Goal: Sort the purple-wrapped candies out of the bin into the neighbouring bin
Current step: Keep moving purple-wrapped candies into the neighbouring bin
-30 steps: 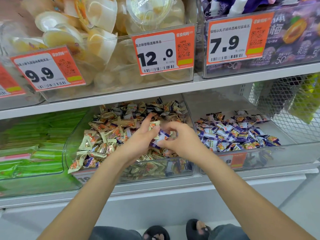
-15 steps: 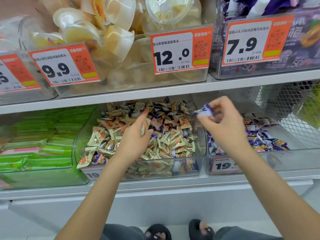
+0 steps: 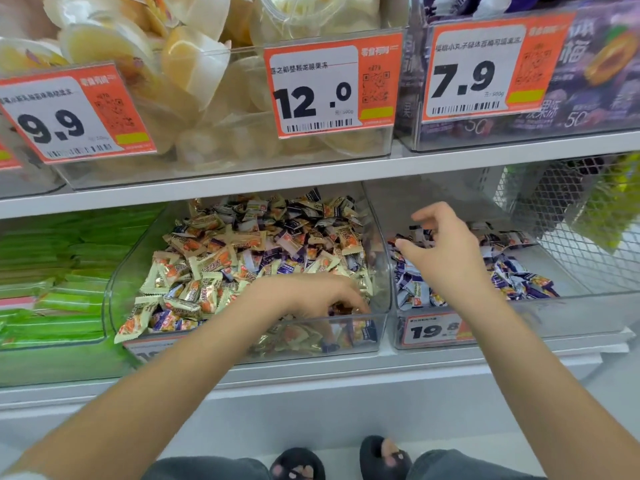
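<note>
The middle clear bin (image 3: 119,289) holds a mixed heap of gold-wrapped candies (image 3: 207,261) and purple-wrapped candies (image 3: 278,268). My left hand (image 3: 311,294) reaches down into its front right corner, fingers bent into the heap; the fingertips are buried, so any hold is hidden. The neighbouring bin (image 3: 588,317) on the right holds a thin layer of purple-wrapped candies (image 3: 512,271). My right hand (image 3: 445,252) hovers over that layer with fingers loosely spread and nothing in them.
A bin of green packets (image 3: 62,271) stands to the left. The upper shelf edge (image 3: 311,181) overhangs both candy bins, carrying jelly-cup bins with orange price tags (image 3: 332,88). A wire mesh basket (image 3: 571,230) is at the far right. My feet (image 3: 346,462) stand below.
My right hand carried a purple candy from the middle bin over the right bin and now holds nothing. My left hand slid down to the middle bin's front right corner.
</note>
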{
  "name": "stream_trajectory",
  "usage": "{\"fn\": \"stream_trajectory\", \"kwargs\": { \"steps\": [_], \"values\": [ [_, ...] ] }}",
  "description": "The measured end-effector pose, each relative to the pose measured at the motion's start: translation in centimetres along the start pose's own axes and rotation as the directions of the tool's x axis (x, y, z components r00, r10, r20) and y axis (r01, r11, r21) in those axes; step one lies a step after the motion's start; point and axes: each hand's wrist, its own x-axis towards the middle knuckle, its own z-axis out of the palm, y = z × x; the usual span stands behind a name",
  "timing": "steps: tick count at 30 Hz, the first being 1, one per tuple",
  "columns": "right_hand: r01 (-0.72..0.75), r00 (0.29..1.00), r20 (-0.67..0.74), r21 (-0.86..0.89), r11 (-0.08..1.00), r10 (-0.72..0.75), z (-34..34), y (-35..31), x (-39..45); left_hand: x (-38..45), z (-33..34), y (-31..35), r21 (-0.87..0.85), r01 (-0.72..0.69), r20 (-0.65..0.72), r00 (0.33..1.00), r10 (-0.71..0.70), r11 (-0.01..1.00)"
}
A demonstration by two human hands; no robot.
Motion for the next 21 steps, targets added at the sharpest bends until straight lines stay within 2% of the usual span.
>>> {"fn": "stream_trajectory", "kwargs": {
  "steps": [2,5,8,10,12,15,17,21],
  "values": [
    [0.012,1.0,0.019,0.018,1.0,-0.012,0.1,0.1,0.3,1.3,0.6,-0.4,0.035,0.053,0.055,0.997,-0.055,0.998],
    [0.003,0.999,0.042,0.041,0.999,-0.005,0.1,0.3,0.9,2.6,1.1,-0.3,-0.122,0.205,0.014,0.979,-0.205,0.971],
    [-0.005,0.998,0.058,0.06,0.998,0.001,0.1,0.5,1.3,3.7,2.2,-0.8,-0.105,0.146,-0.059,0.986,-0.153,0.984],
    [-0.01,0.998,0.065,0.068,0.998,0.005,0.2,0.6,1.5,3.8,2.7,-1.1,-0.078,0.033,-0.081,0.996,-0.039,0.996],
    [-0.008,0.998,0.069,0.074,0.997,0.003,0.3,0.7,1.7,3.5,2.4,-1.2,-0.114,-0.082,-0.086,0.994,0.072,0.99],
    [0.01,0.997,0.07,0.081,0.997,-0.016,0.4,0.9,1.7,2.7,1.3,-0.9,-0.058,-0.146,-0.04,0.989,0.144,0.988],
    [0.019,0.997,0.078,0.086,0.996,-0.025,0.3,1.2,1.7,2.1,0.9,-0.9,-0.043,-0.113,-0.012,0.994,0.112,0.993],
    [0.018,0.996,0.081,0.119,0.993,-0.028,0.1,1.5,1.8,0.4,0.1,-0.6,-0.22,0.034,-0.06,0.997,-0.048,0.975]
  ]
}}
